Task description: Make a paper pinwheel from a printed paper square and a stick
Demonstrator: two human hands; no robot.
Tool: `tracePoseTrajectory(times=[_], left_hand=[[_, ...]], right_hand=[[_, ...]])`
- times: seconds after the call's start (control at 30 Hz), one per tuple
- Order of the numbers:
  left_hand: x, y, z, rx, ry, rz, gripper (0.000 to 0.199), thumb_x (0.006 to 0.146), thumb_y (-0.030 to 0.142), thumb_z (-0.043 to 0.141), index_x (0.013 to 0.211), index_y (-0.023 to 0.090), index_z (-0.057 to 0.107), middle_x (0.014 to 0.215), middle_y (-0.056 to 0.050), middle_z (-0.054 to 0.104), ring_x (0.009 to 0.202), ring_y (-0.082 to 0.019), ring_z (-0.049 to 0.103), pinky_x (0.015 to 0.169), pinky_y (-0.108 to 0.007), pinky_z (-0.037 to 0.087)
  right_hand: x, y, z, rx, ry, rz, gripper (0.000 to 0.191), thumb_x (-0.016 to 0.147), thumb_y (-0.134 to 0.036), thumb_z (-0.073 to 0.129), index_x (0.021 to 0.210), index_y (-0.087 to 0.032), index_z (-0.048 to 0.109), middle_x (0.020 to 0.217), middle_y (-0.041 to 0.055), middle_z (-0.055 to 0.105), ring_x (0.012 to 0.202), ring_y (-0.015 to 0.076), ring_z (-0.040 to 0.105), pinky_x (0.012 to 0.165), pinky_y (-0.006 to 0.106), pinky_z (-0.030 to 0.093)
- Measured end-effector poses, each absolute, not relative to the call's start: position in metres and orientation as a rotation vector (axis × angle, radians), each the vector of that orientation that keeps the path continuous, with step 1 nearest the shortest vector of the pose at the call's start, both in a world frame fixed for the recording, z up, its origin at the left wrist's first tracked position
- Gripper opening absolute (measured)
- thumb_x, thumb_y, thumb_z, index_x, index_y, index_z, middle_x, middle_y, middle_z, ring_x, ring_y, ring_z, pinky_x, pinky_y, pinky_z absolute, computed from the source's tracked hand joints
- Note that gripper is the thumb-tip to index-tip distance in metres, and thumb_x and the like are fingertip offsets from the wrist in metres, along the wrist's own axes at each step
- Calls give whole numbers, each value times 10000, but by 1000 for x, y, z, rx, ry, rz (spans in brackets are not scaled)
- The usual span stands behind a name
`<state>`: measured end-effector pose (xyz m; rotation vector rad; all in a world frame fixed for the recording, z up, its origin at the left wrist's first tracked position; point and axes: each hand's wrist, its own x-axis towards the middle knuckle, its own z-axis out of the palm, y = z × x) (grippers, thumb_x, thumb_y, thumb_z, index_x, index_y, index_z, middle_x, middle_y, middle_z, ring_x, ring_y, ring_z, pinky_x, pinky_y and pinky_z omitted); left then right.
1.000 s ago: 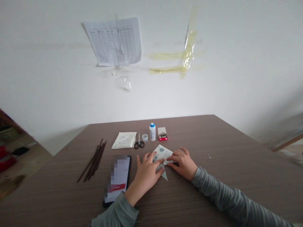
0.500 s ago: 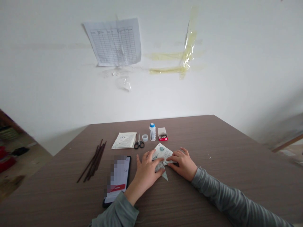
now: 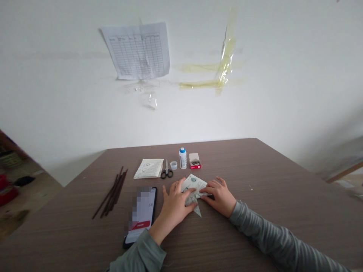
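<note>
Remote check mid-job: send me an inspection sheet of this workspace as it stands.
surface: brown wood-grain table, with a few small pale specks.
job's things: folded white printed paper, its point sticking out toward the person.
hands: bare left hand and right hand both rest on the paper.
clutter: black smartphone, thin dark sticks, white paper packet, black-handled scissors, white bottle with blue cap, clear plastic cap, open red box of small metal pieces.
cables: nothing seen.
surroundings: white wall with a taped printed grid sheet.

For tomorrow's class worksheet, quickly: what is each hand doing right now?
Left hand: open, fingers spread, pressing the folded paper onto the table, not gripping.
Right hand: open, fingers resting on the same paper, not gripping.
</note>
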<state>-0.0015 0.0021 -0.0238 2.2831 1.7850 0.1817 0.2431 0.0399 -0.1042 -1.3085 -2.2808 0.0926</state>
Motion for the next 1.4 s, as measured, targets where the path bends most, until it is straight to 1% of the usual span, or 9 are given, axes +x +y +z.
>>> tracePoseTrajectory(times=[0.1,0.37,0.63,0.77,0.93,1.03,1.17,1.3,1.4], left_hand=[[-2,4,-25,2286,1799,214,710,1091,308,974,1777,430,837,2091,-129,538,1894,-511,529,1549,-967,304],[-3,-3,-22,2362,1762,245,494,1110,273,958,1559,478,981,2055,-80,601,1858,-581,561,1511,-1033,302],[-2,-1,-22,2344,1753,180,488,1168,302,893,1619,479,949,2108,-62,527,1946,-597,429,1521,-1034,235],[-1,-3,-22,2336,1782,199,487,1161,286,891,1595,495,961,2080,-55,571,1922,-583,469,1521,-1010,288],[-1,-3,-23,2315,1829,269,616,1124,264,927,1711,447,890,2057,-127,581,1904,-552,493,1515,-1001,320],[-1,-2,-22,2276,1844,253,566,1113,298,961,1649,476,927,2054,-99,588,1912,-558,489,1528,-990,313],[0,-2,-19,2283,1826,206,448,1144,297,928,1558,462,977,2069,-88,572,1928,-554,477,1531,-1009,278],[0,-2,-20,2303,1825,227,400,1158,267,894,1497,446,1005,2029,-94,627,1876,-552,547,1504,-1026,317],[-1,-1,-23,2319,1819,250,397,1152,243,876,1464,445,1016,2001,-80,662,1852,-542,568,1510,-988,348]], right_hand=[[242,40,-104,-1319,-2290,102,189,1085,-269,985,1240,-361,1045,1131,80,984,1151,373,945,1381,791,632],[242,37,-97,-1329,-2299,144,148,1123,-301,963,1247,-341,1034,1162,94,980,1201,376,929,1404,772,600],[241,36,-95,-1358,-2290,165,128,1123,-305,946,1216,-328,1031,1139,108,961,1195,382,908,1408,727,581],[243,36,-97,-1336,-2291,152,156,1150,-309,908,1242,-345,1029,1145,86,961,1193,347,901,1418,714,586],[242,36,-96,-1328,-2294,176,173,1152,-292,914,1270,-342,1029,1178,79,967,1204,355,911,1415,807,572],[241,36,-95,-1329,-2290,190,146,1129,-304,951,1243,-338,1036,1165,85,971,1183,379,915,1397,838,576],[242,37,-98,-1323,-2282,147,143,1130,-310,950,1237,-348,1037,1157,81,969,1191,374,910,1406,766,589],[243,37,-100,-1303,-2276,117,150,1137,-303,931,1229,-351,1039,1148,95,970,1183,361,908,1398,691,612],[243,37,-100,-1328,-2278,136,175,1130,-292,927,1235,-371,1043,1165,92,978,1197,370,916,1413,710,603]])
